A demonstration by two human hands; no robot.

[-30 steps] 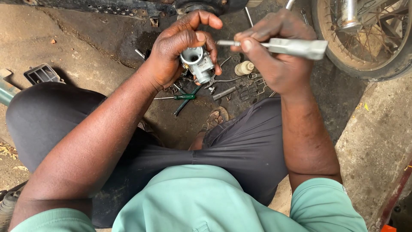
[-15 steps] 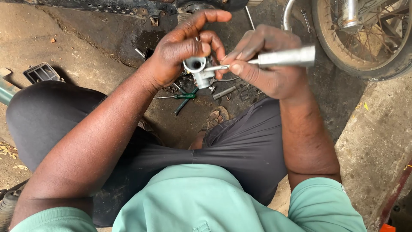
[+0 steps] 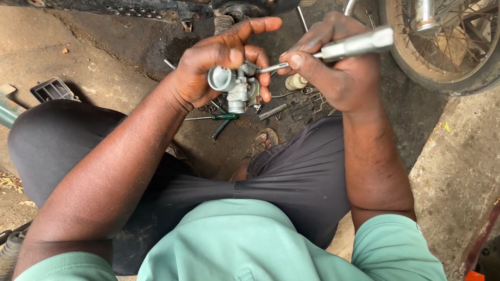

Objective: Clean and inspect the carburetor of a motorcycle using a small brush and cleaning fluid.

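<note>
— What's the small silver cast-metal carburettor body (image 3: 237, 86) like?

— Dull grey, with a round open bore facing the camera and a stubby neck pointing down. It sits upright, off the ground, gripped in the left hand (image 3: 216, 67).

— And the silver metal-handled screwdriver (image 3: 333, 49)?

— Nearly level, slightly tilted, thick handle towards the right. The right hand (image 3: 333, 67) clasps it; its thin tip meets the carburettor's right side.

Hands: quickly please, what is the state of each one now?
Left hand: closed on the carburetor.
Right hand: closed on the screwdriver.
</note>
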